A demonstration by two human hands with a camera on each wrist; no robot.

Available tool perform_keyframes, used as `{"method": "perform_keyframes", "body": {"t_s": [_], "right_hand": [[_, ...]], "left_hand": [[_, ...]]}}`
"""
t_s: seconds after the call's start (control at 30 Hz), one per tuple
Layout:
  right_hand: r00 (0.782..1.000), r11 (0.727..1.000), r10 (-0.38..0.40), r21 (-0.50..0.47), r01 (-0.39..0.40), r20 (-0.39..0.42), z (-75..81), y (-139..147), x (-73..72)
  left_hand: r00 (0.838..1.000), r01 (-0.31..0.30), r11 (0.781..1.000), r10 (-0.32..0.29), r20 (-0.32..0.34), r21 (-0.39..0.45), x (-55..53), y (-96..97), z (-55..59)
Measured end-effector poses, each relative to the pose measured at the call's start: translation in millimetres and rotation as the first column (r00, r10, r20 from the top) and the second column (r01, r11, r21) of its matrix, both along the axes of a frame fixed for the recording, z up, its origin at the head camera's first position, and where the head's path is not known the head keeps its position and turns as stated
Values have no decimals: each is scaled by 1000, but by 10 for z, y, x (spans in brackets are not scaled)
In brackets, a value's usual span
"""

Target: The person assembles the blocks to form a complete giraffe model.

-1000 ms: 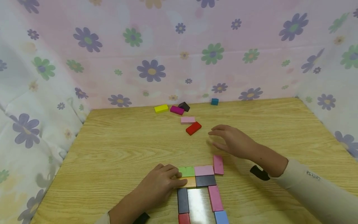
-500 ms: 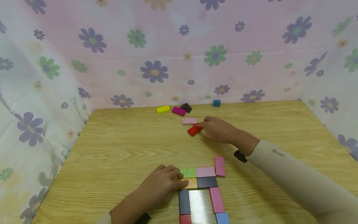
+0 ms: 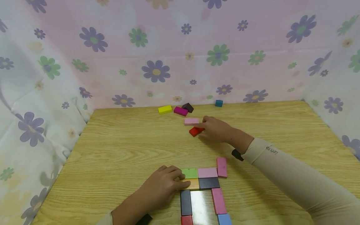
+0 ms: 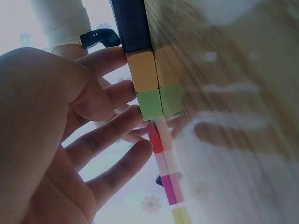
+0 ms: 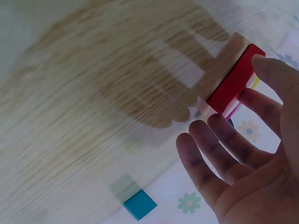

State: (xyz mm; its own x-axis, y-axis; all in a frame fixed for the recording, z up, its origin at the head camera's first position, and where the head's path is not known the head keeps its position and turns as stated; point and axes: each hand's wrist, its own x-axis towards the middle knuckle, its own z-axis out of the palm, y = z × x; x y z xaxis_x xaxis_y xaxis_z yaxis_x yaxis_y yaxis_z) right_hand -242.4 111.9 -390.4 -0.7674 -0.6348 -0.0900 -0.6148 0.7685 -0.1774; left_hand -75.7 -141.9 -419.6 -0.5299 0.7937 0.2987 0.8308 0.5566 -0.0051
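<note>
My left hand [image 3: 164, 184] rests beside a row of flat blocks, its fingertips touching the green block [image 3: 190, 173] and the orange block [image 3: 194, 184]. In the left wrist view its fingers [image 4: 122, 165] reach out fairly straight towards them. Farther off, my right hand [image 3: 216, 129] pinches the red block [image 3: 194, 131] between thumb and index finger. Seen from the right wrist, this red block [image 5: 237, 79] sits on the table, and the other fingers extend past it. A light pink block [image 3: 191, 121] lies just behind the red one.
Along the table's back edge are yellow [image 3: 164, 109], magenta [image 3: 181, 111], black [image 3: 188, 107] and teal [image 3: 219, 103] blocks. The laid-out blocks include a light pink one [image 3: 207, 172] and a dark one [image 3: 209, 183]. A pink block [image 3: 222, 167] stands out at their right corner.
My right hand has moved left and away from me to the red block, and its thumb and index finger have closed on it. The left hand stays at the green and orange blocks.
</note>
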Motion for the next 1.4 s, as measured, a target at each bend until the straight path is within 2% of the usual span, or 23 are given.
{"method": "perform_keyframes", "body": {"t_s": [0.27, 0.53, 0.77, 0.87, 1.1, 1.4], "right_hand": [[997, 996, -75, -35, 76, 37, 2, -44, 10], [987, 987, -159, 18, 160, -15, 16, -167, 55], [973, 972, -225, 53, 228, -50, 22, -240, 81], [974, 974, -223, 42, 224, -41, 21, -235, 78], [987, 986, -164, -30, 164, 8, 14, -89, 58], [994, 987, -110, -120, 108, -4, 53, 202, 125]], "left_hand": [[1000, -8, 1000, 9, 20, -20, -1, -3, 11], [999, -16, 999, 18, 37, -42, 0, -3, 33], [1000, -10, 1000, 10, 14, -27, 1, -2, 23], [1000, -7, 1000, 7, 9, -22, 1, -2, 16], [1000, -6, 1000, 6, -1, -19, 3, 2, 12], [1000, -6, 1000, 6, 8, -23, 5, -3, 10]]}}
